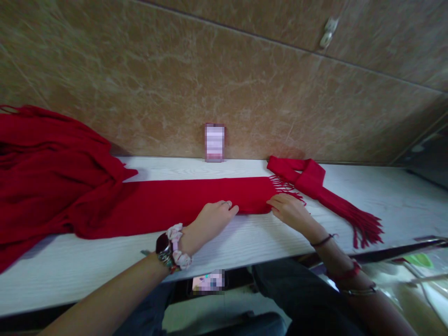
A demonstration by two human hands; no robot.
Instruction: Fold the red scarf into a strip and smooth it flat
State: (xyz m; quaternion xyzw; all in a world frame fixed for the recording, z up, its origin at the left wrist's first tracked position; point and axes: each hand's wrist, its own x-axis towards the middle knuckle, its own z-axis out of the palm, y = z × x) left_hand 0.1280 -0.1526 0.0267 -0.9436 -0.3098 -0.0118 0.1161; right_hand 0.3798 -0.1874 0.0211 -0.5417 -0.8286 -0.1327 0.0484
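A long red scarf (196, 198) lies in a flat strip along the white table, its fringe toward the right end. My left hand (217, 218) has its fingers bent over the strip's near edge, with a ring on one finger. At the near corner of the fringed end, my right hand (287, 209) pinches the cloth between thumb and fingers. Just beyond that hand rests a second, narrower red scarf (308, 179), folded over on itself with its tassels pointing right. To the left, a large loose heap of red cloth (52, 172) covers part of the strip.
A phone (214, 142) leans upright against the brown marbled wall (175, 84) behind the white tabletop (168, 173). Another lit phone (209, 282) sits below the table's front edge, near my legs. A light green item (419, 260) is at the lower right.
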